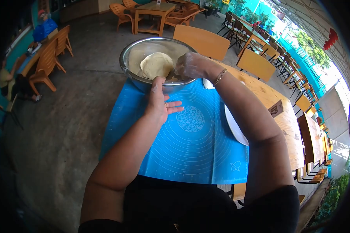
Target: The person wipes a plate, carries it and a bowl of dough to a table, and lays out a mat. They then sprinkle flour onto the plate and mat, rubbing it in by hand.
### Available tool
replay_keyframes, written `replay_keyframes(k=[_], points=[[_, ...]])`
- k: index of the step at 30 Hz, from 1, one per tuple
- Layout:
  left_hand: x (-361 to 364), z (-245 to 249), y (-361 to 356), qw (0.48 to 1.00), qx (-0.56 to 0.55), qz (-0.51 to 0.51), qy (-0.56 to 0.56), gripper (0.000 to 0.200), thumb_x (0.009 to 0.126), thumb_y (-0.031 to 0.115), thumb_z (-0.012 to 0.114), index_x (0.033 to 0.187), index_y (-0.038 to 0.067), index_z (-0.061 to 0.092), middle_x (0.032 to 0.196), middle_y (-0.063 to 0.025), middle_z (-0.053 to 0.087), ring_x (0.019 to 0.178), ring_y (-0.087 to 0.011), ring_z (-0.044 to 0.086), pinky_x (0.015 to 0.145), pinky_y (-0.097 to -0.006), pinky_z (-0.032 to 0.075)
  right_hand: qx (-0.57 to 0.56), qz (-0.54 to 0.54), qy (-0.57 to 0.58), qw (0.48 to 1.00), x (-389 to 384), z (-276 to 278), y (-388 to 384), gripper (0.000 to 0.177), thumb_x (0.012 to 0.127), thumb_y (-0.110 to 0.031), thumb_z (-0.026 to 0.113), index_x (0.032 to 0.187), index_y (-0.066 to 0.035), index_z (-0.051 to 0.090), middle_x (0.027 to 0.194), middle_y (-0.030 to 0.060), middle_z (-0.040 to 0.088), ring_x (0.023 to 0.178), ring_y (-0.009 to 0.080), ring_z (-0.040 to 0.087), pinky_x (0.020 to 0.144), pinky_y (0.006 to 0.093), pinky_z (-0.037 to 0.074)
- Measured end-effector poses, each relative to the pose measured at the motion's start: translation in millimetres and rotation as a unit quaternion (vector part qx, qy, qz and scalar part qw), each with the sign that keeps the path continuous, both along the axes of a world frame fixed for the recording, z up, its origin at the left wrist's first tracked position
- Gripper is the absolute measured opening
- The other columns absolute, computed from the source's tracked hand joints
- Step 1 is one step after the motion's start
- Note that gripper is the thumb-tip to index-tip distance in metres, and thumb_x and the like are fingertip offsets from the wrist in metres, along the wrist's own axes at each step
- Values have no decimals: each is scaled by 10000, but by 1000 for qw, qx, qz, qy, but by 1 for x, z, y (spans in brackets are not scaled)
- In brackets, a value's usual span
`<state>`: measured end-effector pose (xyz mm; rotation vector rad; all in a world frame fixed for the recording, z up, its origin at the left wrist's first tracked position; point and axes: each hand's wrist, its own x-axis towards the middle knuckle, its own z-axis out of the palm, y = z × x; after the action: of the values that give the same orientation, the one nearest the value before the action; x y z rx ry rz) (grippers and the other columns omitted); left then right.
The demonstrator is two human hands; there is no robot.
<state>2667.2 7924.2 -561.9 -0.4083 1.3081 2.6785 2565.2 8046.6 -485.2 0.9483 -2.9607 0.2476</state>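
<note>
Dough in a steel bowl, with both of my hands at its near side

The metal bowl (133, 54) stands at the far end of the blue mat (171, 151), which covers part of the wooden counter (266, 93). Inside the bowl lies one pale, rounded lump of dough (157, 63), toward the middle; light smears coat the inner wall, and small pale bits lie near my right fingertips. My right hand (190, 66), whitened with a powdery film, reaches over the rim into the bowl, just to the right of the dough, its fingers curled and bunched; I cannot tell whether they grip anything. My left hand (159, 101) is at the near rim, thumb and fingers spread apart: the thumb points up at the dough's lower edge, the fingers extend outside the bowl above the mat. Whether the thumb touches the dough or only the rim is unclear.

The bowl's base is hidden by its own side and my left hand. My right forearm cuts off much of a white plate (234, 126) on the mat. A small white item (208, 83) by my right wrist is too covered to identify. The marking on the brown sign (276, 109) is tilted and hard to read.
</note>
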Motion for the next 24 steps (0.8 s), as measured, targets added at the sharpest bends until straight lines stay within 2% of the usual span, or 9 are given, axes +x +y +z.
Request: replay_keyframes(k=[1,2,4,5,8,15,17,18,24], points=[[0,0,2,1000,-1,3,-1,816,732,483,526,1238,-71,204,1216,-329,251,953,-496,485,686,-555,499,81,1,-58,995,-9,-4,-8,393,734,-302,648,960,19,629,882,162,639,804,259,614,697,328,469],[1,1,3,1000,-14,8,-4,812,737,497,512,1237,-72,220,1212,-315,260,931,-474,495,677,-539,502,81,5,-59,995,-13,-7,-14,393,734,-302,648,960,19,629,882,162,639,804,259,614,697,328,469],[1,2,4,999,-27,16,-8,809,742,512,498,1236,-73,236,1208,-301,269,910,-452,506,669,-524,506,158,-37,-165,973,-19,-10,-25,377,696,-363,634,845,-20,680,833,117,650,757,242,606,687,349,460],[2,1,4,999,-35,13,-9,818,741,529,489,1242,-69,242,1212,-290,274,903,-435,511,665,-510,506,182,-59,-206,960,-14,-5,-33,409,705,-352,634,887,14,660,788,134,640,687,225,599,618,343,450],[2,1,4,999,-51,8,-4,837,739,554,479,1260,-58,244,1216,-271,283,895,-410,517,660,-489,504,183,-81,-275,941,-7,-3,-48,400,716,-314,613,896,42,644,777,130,637,668,238,592,602,363,447],[7,3,3,997,-69,-14,28,838,733,575,466,1299,1,238,1202,-246,303,881,-379,525,665,-466,492,249,40,-183,950,-21,-26,-59,401,715,-284,577,908,65,622,807,156,639,697,266,588,636,350,444],[6,2,2,997,-70,-14,24,833,732,577,464,1297,7,243,1193,-241,309,878,-375,526,667,-464,490,150,47,-190,969,-22,-32,-59,391,720,-283,559,913,50,629,803,168,634,707,270,588,655,348,441],[5,1,2,997,-73,-13,19,828,732,580,461,1296,13,248,1185,-235,316,875,-370,527,669,-463,489,151,47,-190,969,-21,-32,-59,391,720,-283,559,913,50,629,803,168,634,707,270,588,655,348,441],[0,-5,1,996,-86,-10,14,822,731,591,458,1272,0,274,1165,-228,329,865,-359,534,669,-451,488,221,95,-136,961,-30,-25,-57,296,666,-175,607,870,38,631,730,142,626,658,250,581,582,349,440]])
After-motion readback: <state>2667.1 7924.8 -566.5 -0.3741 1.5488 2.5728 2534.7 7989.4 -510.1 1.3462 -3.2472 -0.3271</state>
